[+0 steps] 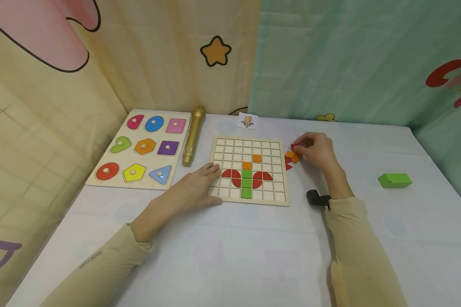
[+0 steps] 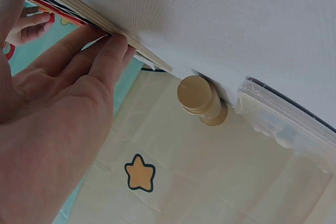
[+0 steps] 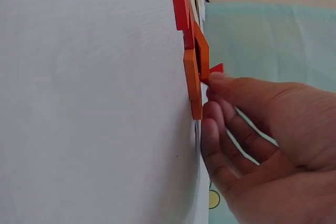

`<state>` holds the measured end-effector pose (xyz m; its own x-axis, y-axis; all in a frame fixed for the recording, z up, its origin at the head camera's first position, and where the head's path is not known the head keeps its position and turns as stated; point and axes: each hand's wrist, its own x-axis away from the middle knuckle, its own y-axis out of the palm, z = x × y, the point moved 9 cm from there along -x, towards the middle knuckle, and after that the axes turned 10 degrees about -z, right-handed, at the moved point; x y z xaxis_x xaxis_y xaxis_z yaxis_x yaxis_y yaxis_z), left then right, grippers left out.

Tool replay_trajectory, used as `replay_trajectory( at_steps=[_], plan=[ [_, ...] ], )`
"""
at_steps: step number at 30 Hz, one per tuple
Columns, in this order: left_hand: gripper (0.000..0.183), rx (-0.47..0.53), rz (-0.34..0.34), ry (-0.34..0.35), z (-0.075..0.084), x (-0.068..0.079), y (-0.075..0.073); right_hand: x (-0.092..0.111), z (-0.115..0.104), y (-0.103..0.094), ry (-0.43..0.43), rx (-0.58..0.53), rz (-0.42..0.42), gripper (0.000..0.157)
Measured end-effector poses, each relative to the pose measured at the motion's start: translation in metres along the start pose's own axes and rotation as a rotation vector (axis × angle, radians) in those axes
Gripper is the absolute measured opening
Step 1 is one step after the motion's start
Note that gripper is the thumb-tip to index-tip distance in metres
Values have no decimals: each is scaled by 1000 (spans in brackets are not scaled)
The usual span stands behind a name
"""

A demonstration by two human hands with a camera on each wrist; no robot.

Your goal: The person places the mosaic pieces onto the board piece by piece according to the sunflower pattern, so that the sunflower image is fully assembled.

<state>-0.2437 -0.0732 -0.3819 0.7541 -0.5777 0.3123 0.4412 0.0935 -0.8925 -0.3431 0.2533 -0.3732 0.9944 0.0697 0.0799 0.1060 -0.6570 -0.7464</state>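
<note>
I have the left hand (image 1: 190, 187) spread against the grid board (image 1: 228, 150) and the right hand (image 1: 319, 150) pinching 1 red piece (image 3: 218, 68) beside some orange pieces (image 1: 289, 154).

Left hand (image 1: 194, 184) outstretched, thumb (image 1: 215, 201) spread wide, right hand (image 1: 319, 151) pinching, fingers (image 3: 212, 148) bent

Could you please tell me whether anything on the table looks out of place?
I see nothing spilled or damaged. Only the loose red and orange pieces look untidy: they lie jumbled at odd angles between the grid board and the right hand.
</note>
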Motion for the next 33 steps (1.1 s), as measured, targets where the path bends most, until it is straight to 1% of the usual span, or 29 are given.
replay_trajectory(
  at_steps=[5,9,13,16,19,24,27,30,33],
  plan=[
    [89,-1,3,6,0,-1,1,5,-5,-3,-16,-49,4,23],
    [89,-6,5,19,1,0,0,11,-14,1,-16,-86,-43,25],
    [89,-15,8,18,1,1,-1,13,-31,16,-34,-128,-119,25],
    [90,-13,6,11,0,1,0,13,-47,30,-55,-132,-179,23],
    [90,-6,4,11,-1,1,0,14,-59,42,-65,-135,-227,19],
    [90,-3,12,16,-1,0,0,16,-67,55,-75,-156,-258,15],
    [90,-5,16,16,-1,0,0,16,-71,64,-87,-155,-293,16],
    [89,-5,14,15,0,0,0,17,-74,70,-94,-133,-315,17],
    [89,-6,15,18,0,0,0,18,-78,73,-113,-86,-306,17]
  ],
)
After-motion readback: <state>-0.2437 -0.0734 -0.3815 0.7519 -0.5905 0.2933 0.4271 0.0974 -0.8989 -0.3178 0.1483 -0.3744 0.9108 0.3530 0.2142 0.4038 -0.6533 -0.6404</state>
